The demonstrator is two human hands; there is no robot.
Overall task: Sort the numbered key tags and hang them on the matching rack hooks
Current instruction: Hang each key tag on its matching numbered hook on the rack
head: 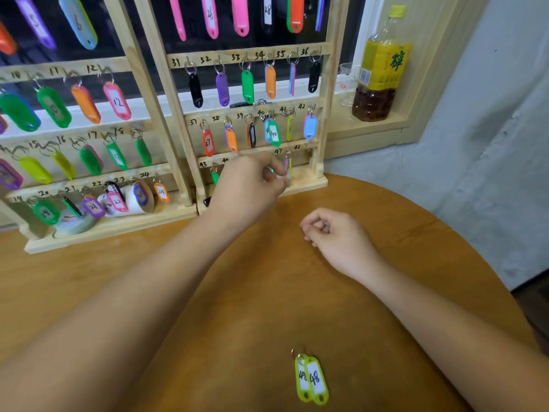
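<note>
Two wooden racks stand at the table's back, the right rack [322, 93] with numbered hooks 31 to 48. My left hand [252, 184] reaches to its bottom row, fingers curled beside the tags hanging on hook 47 [287, 166]; whether it pinches one is blurred. My right hand [332, 233] rests on the table with fingers loosely curled and nothing in it. Two lime-green tags marked 48 [312, 379] lie together on the table near me. Hook 48 [307, 148] shows no tag.
The left rack [124, 227] carries tags on hooks numbered up to 24. A bottle of brown liquid with a yellow label [381, 69] stands on the window sill right of the racks. The round wooden table [416, 233] ends at its right edge by a grey wall.
</note>
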